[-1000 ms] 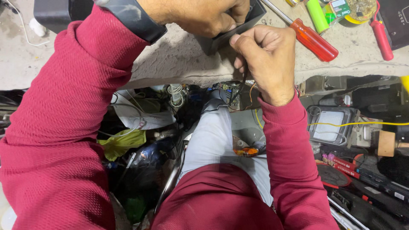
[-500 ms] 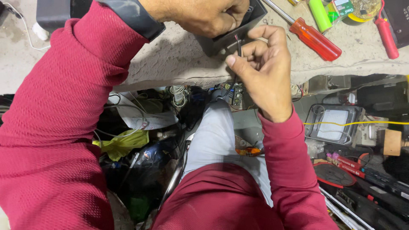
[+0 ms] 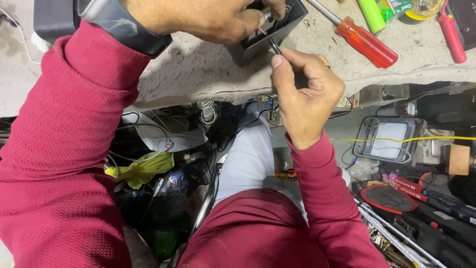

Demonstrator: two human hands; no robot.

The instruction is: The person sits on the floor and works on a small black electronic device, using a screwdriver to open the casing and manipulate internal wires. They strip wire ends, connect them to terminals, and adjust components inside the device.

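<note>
Your right hand [image 3: 305,97] pinches a thin tool [image 3: 274,45], its axis pointing up-left into the black box [image 3: 285,22]; your left hand [image 3: 208,20] grips the box just above.

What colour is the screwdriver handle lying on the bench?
The screwdriver handle is translucent red-orange, clearest in the head view.

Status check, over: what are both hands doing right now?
Left hand grips black box. Right hand holds thin dark tool at its edge. Red screwdriver lies beside, clear.
</note>
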